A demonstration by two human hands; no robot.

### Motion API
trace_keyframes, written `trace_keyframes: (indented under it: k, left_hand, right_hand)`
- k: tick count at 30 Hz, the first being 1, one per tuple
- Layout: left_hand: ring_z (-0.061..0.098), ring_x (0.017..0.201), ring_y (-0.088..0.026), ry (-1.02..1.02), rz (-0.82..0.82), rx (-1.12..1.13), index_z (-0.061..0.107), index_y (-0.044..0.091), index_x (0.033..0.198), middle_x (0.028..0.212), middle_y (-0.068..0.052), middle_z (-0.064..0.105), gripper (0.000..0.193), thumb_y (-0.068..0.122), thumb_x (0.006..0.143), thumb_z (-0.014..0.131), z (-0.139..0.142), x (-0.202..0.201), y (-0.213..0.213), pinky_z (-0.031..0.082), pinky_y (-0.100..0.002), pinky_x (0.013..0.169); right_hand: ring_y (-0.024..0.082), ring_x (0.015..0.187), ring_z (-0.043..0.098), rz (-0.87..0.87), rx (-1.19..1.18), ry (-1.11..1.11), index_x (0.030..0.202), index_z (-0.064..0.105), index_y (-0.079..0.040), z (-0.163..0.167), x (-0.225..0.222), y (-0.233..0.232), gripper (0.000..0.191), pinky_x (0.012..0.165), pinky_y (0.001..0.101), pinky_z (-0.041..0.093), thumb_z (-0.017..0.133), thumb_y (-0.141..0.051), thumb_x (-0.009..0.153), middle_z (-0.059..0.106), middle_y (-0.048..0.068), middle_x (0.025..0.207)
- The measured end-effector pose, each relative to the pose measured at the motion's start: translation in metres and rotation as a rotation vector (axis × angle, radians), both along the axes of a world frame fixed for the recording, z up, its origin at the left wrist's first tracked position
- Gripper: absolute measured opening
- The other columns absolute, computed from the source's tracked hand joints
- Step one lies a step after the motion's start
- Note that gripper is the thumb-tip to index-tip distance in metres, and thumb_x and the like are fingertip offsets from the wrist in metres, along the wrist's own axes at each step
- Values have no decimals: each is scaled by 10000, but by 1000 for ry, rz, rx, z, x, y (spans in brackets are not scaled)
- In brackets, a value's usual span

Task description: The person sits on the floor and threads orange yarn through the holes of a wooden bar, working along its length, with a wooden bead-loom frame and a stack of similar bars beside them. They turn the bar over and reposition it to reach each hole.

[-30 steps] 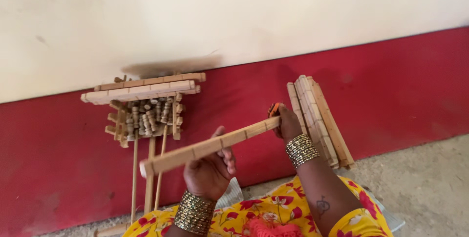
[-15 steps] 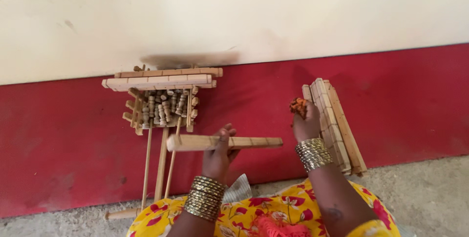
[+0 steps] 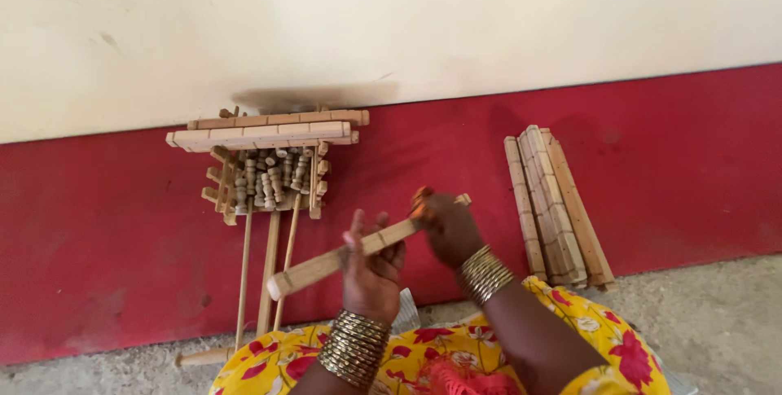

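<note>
My left hand [image 3: 371, 269] grips a pale notched wooden bar [image 3: 322, 263] around its middle, holding it slanted, low at the left and high at the right. My right hand [image 3: 446, 228] closes over the bar's upper right end, with something small and orange at the fingertips. Both wrists carry stacks of metal bangles. A yellow garment with red flowers [image 3: 423, 358] covers my lap below the hands.
A wooden frame assembly [image 3: 265, 163] with crossbars and several small turned spindles leans on the red wall band, standing on thin sticks [image 3: 269, 281]. A bundle of similar notched bars [image 3: 554, 204] leans at the right. Grey concrete floor [image 3: 717, 322] lies below.
The bar went from tilted to level and back to a slant. My right hand let go of its end, reached towards the bar bundle, then came back onto the bar's right end.
</note>
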State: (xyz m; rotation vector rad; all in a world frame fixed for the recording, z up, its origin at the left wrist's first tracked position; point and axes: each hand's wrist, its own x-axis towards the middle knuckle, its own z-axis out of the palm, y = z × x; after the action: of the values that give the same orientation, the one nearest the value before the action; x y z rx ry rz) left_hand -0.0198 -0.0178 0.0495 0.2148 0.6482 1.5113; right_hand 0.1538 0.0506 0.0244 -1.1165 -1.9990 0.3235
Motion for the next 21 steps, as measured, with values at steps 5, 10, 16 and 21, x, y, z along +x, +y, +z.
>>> trace_keyframes:
  k: [5,10,16,21]
  left_hand:
    - [579,1255,-261,30,-22,48,436,56,1470,1386,-152,574,871,617,842,658,-4,-8,6,501,-426,1084]
    - [499,1333,-279,59,-155,129,413,89,1503,1480,-136,500,960,706,810,659,-15,-6,3,425,-445,1132]
    - [483,1414,-304,96,-317,355,254,159,1602,1561,-157,411,1230,888,680,617,-14,-2,-11,424,-454,1164]
    - [440,1340,-298,16,-209,359,130,258,1644,1583,-136,316,1347,886,589,685,-6,-3,-5,391,-492,1143]
  right_hand:
    - [317,757,657,-291,-260,160,997,580,-29,0,18,12,316,667,460,551,519,-338,969,629,163,860]
    - [309,1090,641,170,-86,429,1125,592,-47,25,-33,-22,396,969,453,533,466,-421,1090,623,150,1111]
    - [324,1124,619,288,182,275,1262,581,-11,50,-63,-73,443,1005,472,497,424,-406,1137,626,172,1197]
    - [284,1067,648,153,101,132,1078,642,-96,14,-38,-31,368,967,443,513,379,-353,1097,679,118,1086]
